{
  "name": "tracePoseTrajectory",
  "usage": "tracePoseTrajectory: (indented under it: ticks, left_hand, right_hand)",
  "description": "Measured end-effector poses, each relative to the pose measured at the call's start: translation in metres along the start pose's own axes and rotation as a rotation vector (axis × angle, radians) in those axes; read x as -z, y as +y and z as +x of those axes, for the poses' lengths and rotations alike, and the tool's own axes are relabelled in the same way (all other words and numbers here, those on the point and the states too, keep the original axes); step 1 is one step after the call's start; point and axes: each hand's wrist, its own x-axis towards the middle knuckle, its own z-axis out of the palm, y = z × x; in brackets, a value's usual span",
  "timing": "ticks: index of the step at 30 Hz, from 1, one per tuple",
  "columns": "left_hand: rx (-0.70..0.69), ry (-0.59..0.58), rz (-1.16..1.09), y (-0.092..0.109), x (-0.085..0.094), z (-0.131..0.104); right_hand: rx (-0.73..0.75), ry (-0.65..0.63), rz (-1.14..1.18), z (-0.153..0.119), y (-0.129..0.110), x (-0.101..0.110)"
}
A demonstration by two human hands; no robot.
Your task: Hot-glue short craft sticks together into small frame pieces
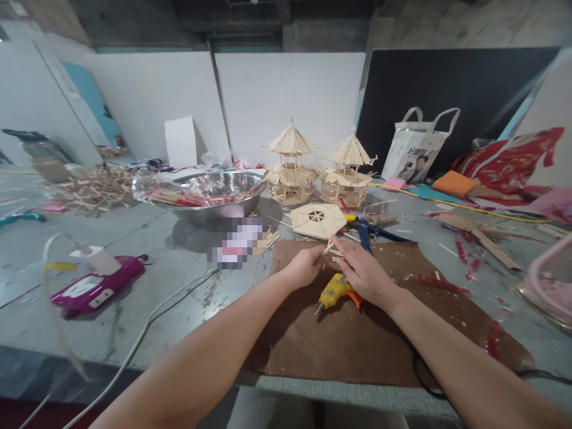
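Note:
Between my two hands is a small bundle of thin wooden sticks [331, 249], partly covered by fingers. My left hand [305, 266] pinches the sticks from the left. From the right, my right hand [364, 268] closes its fingers on the same sticks. Just below lies a yellow glue gun [333, 290] with an orange trigger, its metal nozzle pointing down and left on the brown mat [313, 351]. Beyond the hands rests a flat hexagonal wooden panel [318, 220] with a spoked opening. Blue-handled pliers [365, 234] lie to its right.
Two wooden stick pavilions [291, 164] stand behind the panel. At the left are a metal bowl [196, 208] of red-wrapped sticks, a purple power strip [100, 286] and a white cable [152, 319]. A white bag [413, 149] and cardboard scraps [480, 232] are at the right.

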Motion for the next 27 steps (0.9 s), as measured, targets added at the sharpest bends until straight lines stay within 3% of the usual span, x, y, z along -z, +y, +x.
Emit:
tracePoseTrajectory:
  ticks: [5, 9, 27]
  left_hand:
    - [0.022, 0.060, -0.055, -0.007, -0.005, -0.001]
    - [-0.073, 0.055, -0.168, -0.008, -0.010, -0.001]
    - [0.031, -0.005, -0.142, 0.005, -0.011, -0.010]
  right_hand:
    - [0.061, 0.014, -0.047, -0.001, 0.002, -0.001]
    - [0.114, -0.011, -0.106, -0.001, 0.003, 0.003]
    - [0.189, -0.055, -0.231, -0.014, 0.002, 0.006]
